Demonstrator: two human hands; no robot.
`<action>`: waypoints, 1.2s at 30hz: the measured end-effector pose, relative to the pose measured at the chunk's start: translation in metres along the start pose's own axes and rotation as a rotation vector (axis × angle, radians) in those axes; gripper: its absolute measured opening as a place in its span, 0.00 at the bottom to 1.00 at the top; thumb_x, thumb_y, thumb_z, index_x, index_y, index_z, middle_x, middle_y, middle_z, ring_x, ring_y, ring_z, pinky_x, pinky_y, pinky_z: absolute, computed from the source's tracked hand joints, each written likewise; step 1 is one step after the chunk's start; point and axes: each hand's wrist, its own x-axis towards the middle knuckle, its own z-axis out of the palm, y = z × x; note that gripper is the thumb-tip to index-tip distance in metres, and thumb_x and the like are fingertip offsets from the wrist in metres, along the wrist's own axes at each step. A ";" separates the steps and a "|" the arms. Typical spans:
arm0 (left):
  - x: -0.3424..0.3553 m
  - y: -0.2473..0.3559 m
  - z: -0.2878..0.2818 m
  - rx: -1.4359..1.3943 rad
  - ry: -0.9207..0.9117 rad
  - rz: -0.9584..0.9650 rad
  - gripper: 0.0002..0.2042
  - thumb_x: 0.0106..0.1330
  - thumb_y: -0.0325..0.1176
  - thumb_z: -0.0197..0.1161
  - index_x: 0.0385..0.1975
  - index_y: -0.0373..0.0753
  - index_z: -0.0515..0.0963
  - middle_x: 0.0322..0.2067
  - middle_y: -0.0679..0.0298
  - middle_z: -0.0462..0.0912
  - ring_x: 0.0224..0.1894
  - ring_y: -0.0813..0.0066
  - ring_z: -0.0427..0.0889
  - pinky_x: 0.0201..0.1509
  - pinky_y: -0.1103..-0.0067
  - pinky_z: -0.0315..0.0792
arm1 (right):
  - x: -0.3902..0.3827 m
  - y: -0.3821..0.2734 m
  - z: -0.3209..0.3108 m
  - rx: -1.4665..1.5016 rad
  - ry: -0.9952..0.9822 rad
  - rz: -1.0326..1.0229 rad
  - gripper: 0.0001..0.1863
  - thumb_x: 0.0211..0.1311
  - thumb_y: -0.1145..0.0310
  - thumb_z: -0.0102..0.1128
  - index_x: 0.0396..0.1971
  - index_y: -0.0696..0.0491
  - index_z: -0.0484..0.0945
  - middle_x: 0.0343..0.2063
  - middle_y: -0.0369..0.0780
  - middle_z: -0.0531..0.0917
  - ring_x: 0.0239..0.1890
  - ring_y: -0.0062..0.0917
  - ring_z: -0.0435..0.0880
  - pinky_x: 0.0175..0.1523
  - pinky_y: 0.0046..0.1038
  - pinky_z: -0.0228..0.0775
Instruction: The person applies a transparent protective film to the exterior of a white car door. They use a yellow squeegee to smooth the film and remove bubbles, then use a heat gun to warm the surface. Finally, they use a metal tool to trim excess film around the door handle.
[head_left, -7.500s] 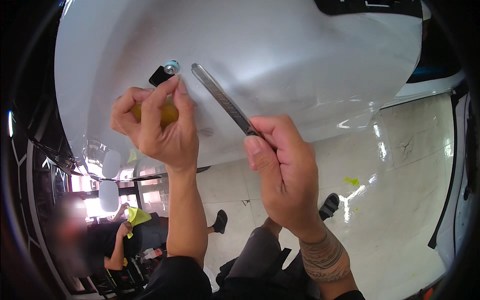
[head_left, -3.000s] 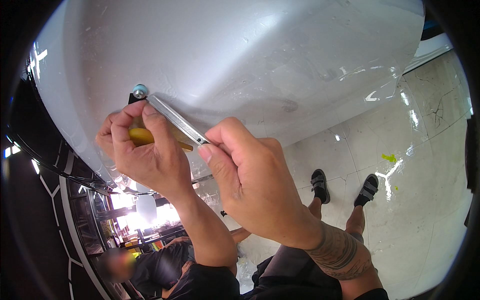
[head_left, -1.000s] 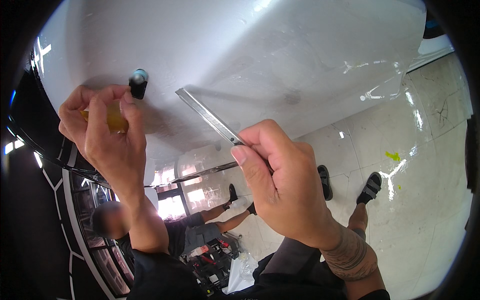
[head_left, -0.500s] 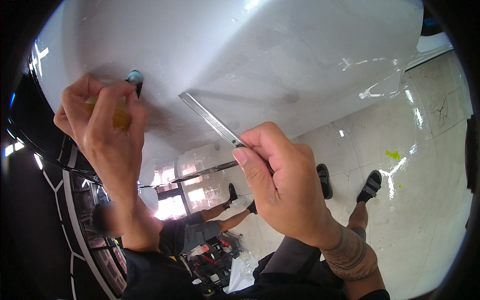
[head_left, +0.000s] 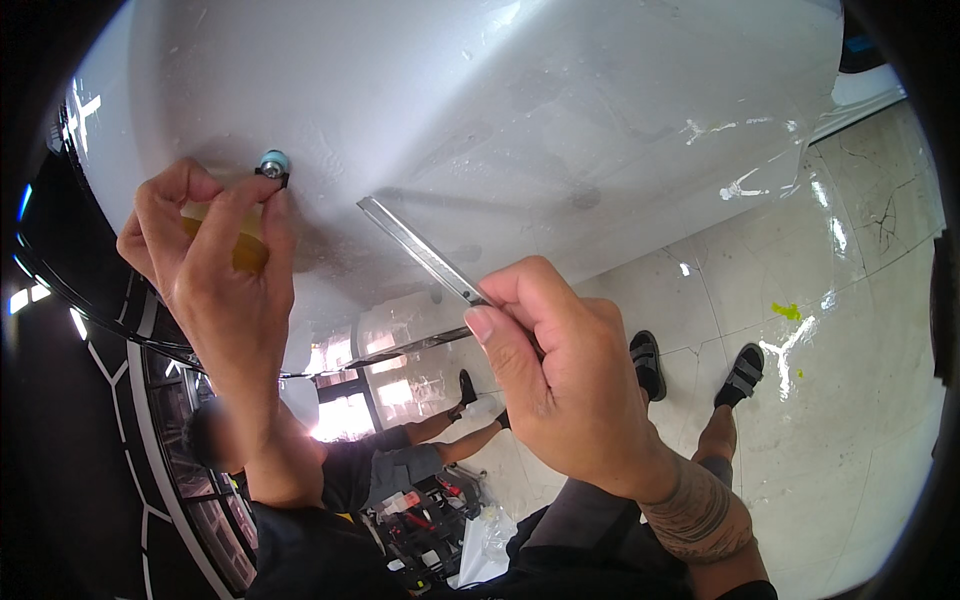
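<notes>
My right hand (head_left: pixel 575 375) grips a slim silver snap-off utility knife (head_left: pixel 425 250), its tip pointing up and left at a white car body panel (head_left: pixel 450 120). Between the fingers of my left hand (head_left: pixel 225 245) shows a yellow, rounded, flat piece (head_left: pixel 250 253), mostly hidden by them. The left thumb and index fingertip are closed at a black bit (head_left: pixel 283 181) beside a round light-blue and silver fitting (head_left: pixel 272 163) on the panel. Whether they pinch the black bit or only touch it cannot be made out. Water drops and wet streaks lie on the panel.
Pale floor tiles (head_left: pixel 850 440) with a yellow-green mark (head_left: pixel 787 311) stretch below right. My sandalled foot (head_left: pixel 742 375) stands there. Behind my left arm is another person in grey shorts (head_left: pixel 405 475), near a black tool cart (head_left: pixel 435 520) and a clear plastic bag (head_left: pixel 487 540).
My left hand has shifted slightly right and down, leaving more of the round fitting and black bit in sight. The knife has dropped slightly in the picture, still in my right hand.
</notes>
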 end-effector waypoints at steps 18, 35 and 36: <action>0.004 0.001 0.003 -0.021 0.050 -0.023 0.06 0.49 0.27 0.72 0.28 0.43 0.87 0.40 0.64 0.73 0.47 0.65 0.69 0.52 0.66 0.64 | -0.001 0.004 -0.004 0.003 -0.002 0.024 0.05 0.73 0.75 0.61 0.39 0.61 0.76 0.15 0.36 0.75 0.18 0.12 0.69 0.24 0.22 0.58; -0.035 0.034 0.008 -0.434 0.140 -0.425 0.16 0.55 0.27 0.65 0.44 0.38 0.87 0.37 0.59 0.68 0.44 0.64 0.68 0.49 0.72 0.65 | 0.027 -0.042 -0.031 -0.257 -0.156 -0.093 0.10 0.75 0.74 0.52 0.51 0.60 0.76 0.30 0.36 0.85 0.28 0.13 0.73 0.35 0.17 0.67; -0.036 0.034 0.007 -0.435 0.167 -0.434 0.16 0.55 0.27 0.65 0.44 0.38 0.87 0.37 0.59 0.68 0.44 0.64 0.68 0.49 0.72 0.65 | 0.033 -0.046 -0.031 -0.307 -0.144 -0.135 0.10 0.75 0.75 0.51 0.51 0.60 0.76 0.31 0.36 0.85 0.29 0.13 0.73 0.36 0.17 0.66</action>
